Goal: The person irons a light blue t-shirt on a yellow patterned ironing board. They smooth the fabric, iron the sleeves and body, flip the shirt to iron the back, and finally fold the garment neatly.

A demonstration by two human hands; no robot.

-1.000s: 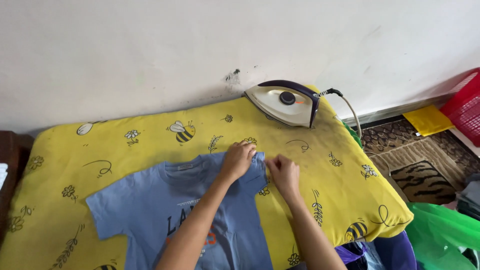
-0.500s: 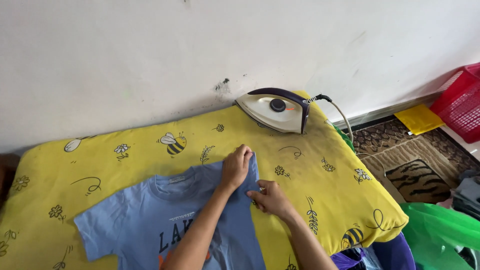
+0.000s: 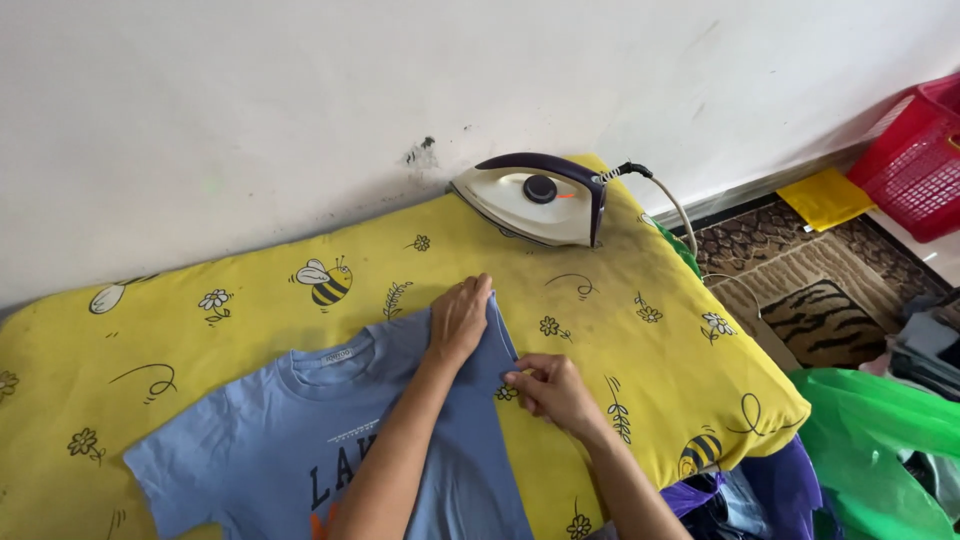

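A light blue T-shirt (image 3: 290, 450) with dark printed lettering lies flat on a yellow cloth (image 3: 620, 260) patterned with bees and flowers. My left hand (image 3: 458, 320) presses flat on the shirt's right shoulder and sleeve. My right hand (image 3: 552, 390) pinches the edge of that sleeve just below. A white and dark purple electric iron (image 3: 535, 197) rests on the cloth beyond my hands, near the wall, with its cord trailing off to the right.
A white wall (image 3: 300, 100) runs behind the cloth. On the floor to the right are a patterned brown rug (image 3: 800, 290), a red plastic basket (image 3: 915, 155), a yellow cloth piece (image 3: 825, 195), and a green plastic bag (image 3: 870, 440).
My right hand slid down along the sleeve edge and now pinches it lower. My left hand stays on the shoulder. The view shifted slightly left.
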